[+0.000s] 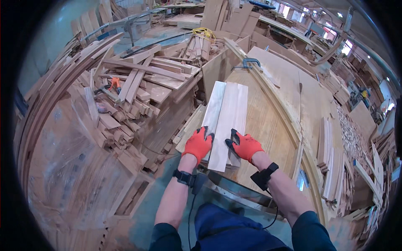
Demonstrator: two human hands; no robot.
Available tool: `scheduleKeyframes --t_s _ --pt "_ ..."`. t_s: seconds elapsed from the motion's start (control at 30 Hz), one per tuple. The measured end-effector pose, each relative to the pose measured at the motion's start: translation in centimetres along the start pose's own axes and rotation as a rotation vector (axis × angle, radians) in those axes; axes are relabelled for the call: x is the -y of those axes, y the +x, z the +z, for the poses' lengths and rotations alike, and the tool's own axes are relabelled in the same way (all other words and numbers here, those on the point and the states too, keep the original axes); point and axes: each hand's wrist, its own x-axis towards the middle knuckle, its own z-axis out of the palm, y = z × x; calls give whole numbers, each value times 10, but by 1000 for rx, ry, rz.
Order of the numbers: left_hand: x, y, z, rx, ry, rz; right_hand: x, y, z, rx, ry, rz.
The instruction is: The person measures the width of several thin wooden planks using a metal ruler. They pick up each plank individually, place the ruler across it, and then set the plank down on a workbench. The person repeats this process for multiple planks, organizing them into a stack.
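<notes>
Several pale wooden boards lie side by side on a plywood-topped bench. The middle board (224, 121) sticks out nearest to me, past the left board (215, 102) and the right board (240, 102). My left hand (199, 144), in an orange-red glove with black fingertips, rests on the left board with finger and thumb apart, the thumb by the middle board's edge. My right hand (246, 146), gloved alike, lies at the right board, its thumb and forefinger spread toward the middle board. The undersides of both hands are hidden.
A blue clamp (250, 63) sits on a long wooden strip (272, 94) crossing the bench top (268, 129). Offcuts (121, 134) are heaped at left, with an orange tool (114, 83) among them. Narrow boards (328, 159) are stacked at right. Plastic sheeting (79, 180) covers material at lower left.
</notes>
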Motion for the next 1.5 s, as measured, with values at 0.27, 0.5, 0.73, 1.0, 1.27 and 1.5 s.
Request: scheduleKeyframes --t_s 0.27,0.5,0.73,1.0,1.27,1.5 --pt "-40 -10 -13 156 146 -96 -22 -10 20 -188 267 -41" --pt "-69 -11 4 76 337 -48 -41 21 42 -184 574 68" --pt "-25 11 -2 -183 -62 5 -37 16 51 -262 741 6" --pt "-1 19 -16 -170 -104 -115 -28 23 41 -172 720 184" --pt "1 28 -17 -38 -93 -132 -17 29 46 -124 1045 258" --pt "4 25 -11 -116 -135 -45 -17 28 35 -46 1062 257"
